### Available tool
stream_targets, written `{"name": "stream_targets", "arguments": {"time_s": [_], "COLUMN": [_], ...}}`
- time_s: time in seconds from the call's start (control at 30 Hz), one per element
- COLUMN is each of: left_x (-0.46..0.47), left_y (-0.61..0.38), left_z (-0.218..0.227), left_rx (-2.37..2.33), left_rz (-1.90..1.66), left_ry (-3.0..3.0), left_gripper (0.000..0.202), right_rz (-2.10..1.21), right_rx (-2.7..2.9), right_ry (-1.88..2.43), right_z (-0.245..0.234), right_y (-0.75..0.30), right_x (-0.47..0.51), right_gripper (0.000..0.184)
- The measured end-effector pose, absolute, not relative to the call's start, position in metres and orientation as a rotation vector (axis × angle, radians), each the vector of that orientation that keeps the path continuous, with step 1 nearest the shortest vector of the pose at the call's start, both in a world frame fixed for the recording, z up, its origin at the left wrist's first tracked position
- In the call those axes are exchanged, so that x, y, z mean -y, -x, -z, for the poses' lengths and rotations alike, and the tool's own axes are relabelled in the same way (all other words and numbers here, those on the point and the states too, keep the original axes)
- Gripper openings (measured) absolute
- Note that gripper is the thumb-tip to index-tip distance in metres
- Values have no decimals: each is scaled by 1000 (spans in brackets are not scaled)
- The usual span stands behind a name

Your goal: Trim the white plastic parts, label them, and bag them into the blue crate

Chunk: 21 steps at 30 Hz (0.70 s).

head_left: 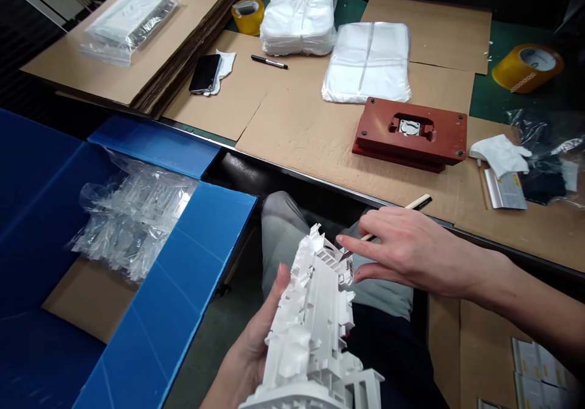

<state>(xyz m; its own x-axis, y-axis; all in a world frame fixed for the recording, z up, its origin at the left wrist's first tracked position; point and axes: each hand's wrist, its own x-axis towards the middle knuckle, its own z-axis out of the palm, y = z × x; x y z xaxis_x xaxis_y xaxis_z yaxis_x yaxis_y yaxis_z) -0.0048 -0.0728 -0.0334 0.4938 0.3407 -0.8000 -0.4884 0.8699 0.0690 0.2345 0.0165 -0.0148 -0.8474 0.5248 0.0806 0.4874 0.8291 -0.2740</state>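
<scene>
Holding plastic molding (311, 317) and craft knife (397, 218), hands (249, 360) (411, 250) sit below the table edge (320, 177).

Cut off: white plastic molding (311, 317) past the bottom edge; blue corrugated bin (183, 275) past the left edge.
Hidden: craft knife (406, 206) middle, behind the right hand (411, 250).

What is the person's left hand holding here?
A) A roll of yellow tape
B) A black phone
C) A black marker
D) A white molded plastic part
D. The left hand cradles the white molded plastic part from below, while the right hand holds a small knife near it.
</scene>
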Motion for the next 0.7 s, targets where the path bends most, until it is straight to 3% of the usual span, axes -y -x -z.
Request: {"name": "stream_targets", "arguments": {"time_s": [0.17,0.27,0.53,0.7], "left_x": [69,64,65,64], "left_y": [11,10,14,7], "left_z": [25,17,29,34], "left_rx": [-808,-776,-812,-876], "left_rz": [-431,-421,-466,-591], "left_ry": [115,106,113,97], "left_gripper": [81,82,89,80], "right_rz": [-358,-434,-1282,-1465], "right_rx": [2891,2894,2241,1983], "right_ry": [800,817,1191,1259], "right_z": [17,20,40,51], "right_y": [-232,-234,-239,-211], "right_x": [-15,-16,-12,3], "right_gripper": [42,40,33,20]}}
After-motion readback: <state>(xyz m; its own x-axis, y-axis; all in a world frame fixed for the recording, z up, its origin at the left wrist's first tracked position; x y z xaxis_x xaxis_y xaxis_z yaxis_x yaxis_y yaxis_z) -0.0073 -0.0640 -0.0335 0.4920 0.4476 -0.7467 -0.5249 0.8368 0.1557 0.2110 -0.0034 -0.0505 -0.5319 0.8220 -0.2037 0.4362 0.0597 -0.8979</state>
